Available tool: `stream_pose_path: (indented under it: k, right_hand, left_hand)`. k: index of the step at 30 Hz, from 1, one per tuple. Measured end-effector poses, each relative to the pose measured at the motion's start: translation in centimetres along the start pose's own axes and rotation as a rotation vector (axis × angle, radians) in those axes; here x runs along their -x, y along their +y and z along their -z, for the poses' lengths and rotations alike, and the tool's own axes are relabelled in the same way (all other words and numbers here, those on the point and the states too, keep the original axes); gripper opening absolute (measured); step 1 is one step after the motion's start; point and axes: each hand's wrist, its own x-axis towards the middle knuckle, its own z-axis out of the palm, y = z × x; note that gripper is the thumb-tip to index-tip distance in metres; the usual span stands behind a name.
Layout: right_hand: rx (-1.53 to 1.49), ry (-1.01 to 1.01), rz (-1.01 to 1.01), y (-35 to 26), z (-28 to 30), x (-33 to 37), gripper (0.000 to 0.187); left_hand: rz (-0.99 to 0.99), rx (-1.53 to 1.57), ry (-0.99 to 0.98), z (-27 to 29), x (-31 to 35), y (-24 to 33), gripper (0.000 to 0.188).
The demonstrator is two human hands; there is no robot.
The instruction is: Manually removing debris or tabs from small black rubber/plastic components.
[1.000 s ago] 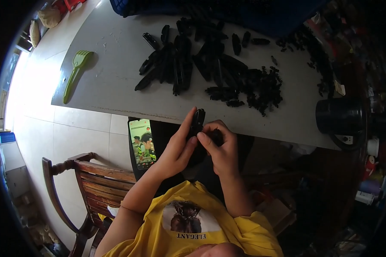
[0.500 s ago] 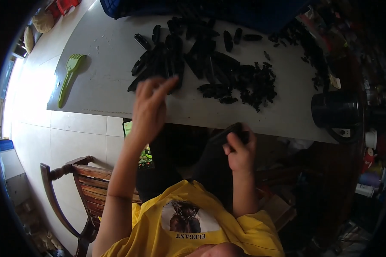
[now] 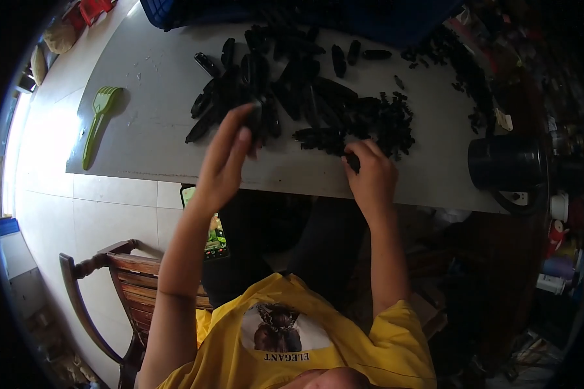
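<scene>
Many long, dark, shiny pieces [image 3: 224, 97] lie heaped on the grey table [image 3: 156, 139], their kind hard to make out. My left hand [image 3: 226, 165] reaches over the near side of this heap. Its index finger and thumb close around a dark elongated piece [image 3: 257, 115], which is partly blurred. My right hand [image 3: 374, 175] is low over the table's near edge, fingers curled on a small dark piece [image 3: 352, 162]. Just beyond it is a cluster of small, crumbly black bits [image 3: 396, 123].
A green fork-like tool [image 3: 96, 133] lies at the left. A blue basket [image 3: 165, 16] stands at the far edge. More black bits [image 3: 467, 84] trail along the right, near a dark mug [image 3: 506, 162]. A lit phone [image 3: 215, 240] is below the table edge, beside a wooden chair [image 3: 133, 279].
My right hand has moved from below the table edge up and forward to the small black bits. My left hand has shifted slightly; its fingers now reach into the heap.
</scene>
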Motion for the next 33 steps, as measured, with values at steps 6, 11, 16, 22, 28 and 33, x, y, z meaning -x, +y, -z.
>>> stream_pose_path:
  k: [6,11,16,22,28,33]
  right_hand:
    - [-0.406,-0.253,-0.226,-0.1,1.0,-0.2,0.007]
    - [-1.017,-0.352,-0.387,-0.9,1.8,1.0,0.007]
    - [-1.314,-0.329,-0.445,-3.1,1.8,3.0,0.007]
    - [-1.435,-0.306,-0.466,-5.2,0.5,4.3,0.009]
    - [-1.444,-0.199,-0.494,-6.4,0.0,4.9,0.013]
    - [-1.507,-0.287,-0.46,-5.6,-0.8,5.7,0.015]
  left_hand:
    - [0.372,0.552,-0.149,-2.6,3.6,-0.2,0.037]
    - [0.471,0.725,-0.198,-3.9,4.5,-0.3,0.036]
    - [0.503,0.68,-0.205,-4.9,5.1,-0.2,0.044]
    - [0.378,0.571,-0.305,-4.9,5.7,-0.3,0.051]
    - [0.279,0.167,-0.365,-4.5,6.4,0.7,0.057]
    - [0.144,-0.072,-0.445,-3.8,7.2,0.8,0.059]
